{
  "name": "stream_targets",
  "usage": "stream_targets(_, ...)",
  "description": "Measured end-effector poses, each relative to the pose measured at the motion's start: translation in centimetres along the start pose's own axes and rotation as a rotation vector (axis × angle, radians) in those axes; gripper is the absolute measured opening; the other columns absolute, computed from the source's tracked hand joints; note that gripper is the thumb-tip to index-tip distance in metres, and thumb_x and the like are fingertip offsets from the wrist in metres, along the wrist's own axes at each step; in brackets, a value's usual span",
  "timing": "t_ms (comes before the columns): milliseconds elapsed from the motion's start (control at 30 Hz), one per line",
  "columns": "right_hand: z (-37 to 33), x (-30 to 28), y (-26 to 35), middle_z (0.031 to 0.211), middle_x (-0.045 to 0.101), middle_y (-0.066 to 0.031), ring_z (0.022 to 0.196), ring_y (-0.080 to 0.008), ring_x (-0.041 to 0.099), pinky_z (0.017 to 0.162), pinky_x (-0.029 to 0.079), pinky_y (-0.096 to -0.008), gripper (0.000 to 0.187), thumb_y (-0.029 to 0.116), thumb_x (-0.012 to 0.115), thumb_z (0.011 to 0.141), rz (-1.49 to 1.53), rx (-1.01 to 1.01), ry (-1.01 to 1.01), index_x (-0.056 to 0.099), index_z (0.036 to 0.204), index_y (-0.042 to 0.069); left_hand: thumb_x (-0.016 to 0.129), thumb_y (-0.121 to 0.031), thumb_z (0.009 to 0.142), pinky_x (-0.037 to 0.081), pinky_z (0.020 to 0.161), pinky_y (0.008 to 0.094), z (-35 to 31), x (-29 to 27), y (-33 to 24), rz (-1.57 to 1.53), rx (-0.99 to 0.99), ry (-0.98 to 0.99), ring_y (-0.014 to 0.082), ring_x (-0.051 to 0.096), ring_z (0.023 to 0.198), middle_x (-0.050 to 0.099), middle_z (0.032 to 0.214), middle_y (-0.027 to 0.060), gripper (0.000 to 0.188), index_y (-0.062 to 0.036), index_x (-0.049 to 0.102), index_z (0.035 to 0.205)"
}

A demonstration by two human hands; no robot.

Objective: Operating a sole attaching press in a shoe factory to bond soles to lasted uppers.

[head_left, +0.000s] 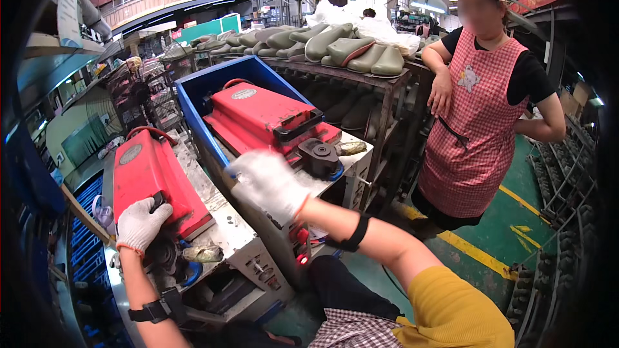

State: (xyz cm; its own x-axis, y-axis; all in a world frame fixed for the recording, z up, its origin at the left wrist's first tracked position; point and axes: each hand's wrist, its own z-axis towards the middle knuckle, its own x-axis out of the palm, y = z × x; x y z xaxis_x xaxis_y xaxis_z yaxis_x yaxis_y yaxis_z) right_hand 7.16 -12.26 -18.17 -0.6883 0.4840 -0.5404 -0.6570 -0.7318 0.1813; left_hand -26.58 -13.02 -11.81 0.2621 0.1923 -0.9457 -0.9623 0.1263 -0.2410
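My left hand [143, 222], in a white knitted glove, curls over the black handle at the near end of a red machine cover [145, 171]. Part of that handle [157, 201] shows between thumb and fingers. My right hand [267, 183], gloved the same way, is smeared by motion, so its fingers cannot be made out. It hovers between the two machines, nearest to a second red cover [264, 113] with its own black handle [298, 125]. Below each cover sits a dark round-topped part, the right one [318, 158] in plain sight.
A blue bin-like housing [193, 90] surrounds the right machine. Behind it, olive-green clogs [329, 45] are piled on a rack. A person in a red checked apron [474, 116] stands at the right. Yellow lines [477, 254] mark the green floor, beside a rack [548, 219] of dark parts.
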Motion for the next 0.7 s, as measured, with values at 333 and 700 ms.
stream_targets(333,-1.1,8.4,11.2,0.124,0.063,-0.0098,0.086,-0.0113,0.061,0.071,0.054,-0.0314,0.061,0.036,0.050,0.111,1.211,0.492,0.913,0.038,0.166,0.012,0.059,-0.053,0.095,0.053,0.072,0.0379,-0.1,-1.8,0.9,-0.095,-0.001,0.208,0.0237,0.074,0.071,0.072,0.069,0.0095,0.049,-0.0079,0.076,0.086)
stream_targets(700,-3.6,10.1,22.6,0.133,0.064,-0.0315,0.117,-0.0487,0.069,0.106,0.052,-0.0480,0.074,0.034,0.054,0.107,0.998,0.359,0.888,0.017,0.167,0.011,0.063,-0.043,0.096,0.052,0.069,0.0373,0.8,-1.8,2.0,-0.230,0.037,0.285,0.0203,0.070,0.069,0.070,0.070,0.0099,0.041,-0.0038,0.073,0.089)
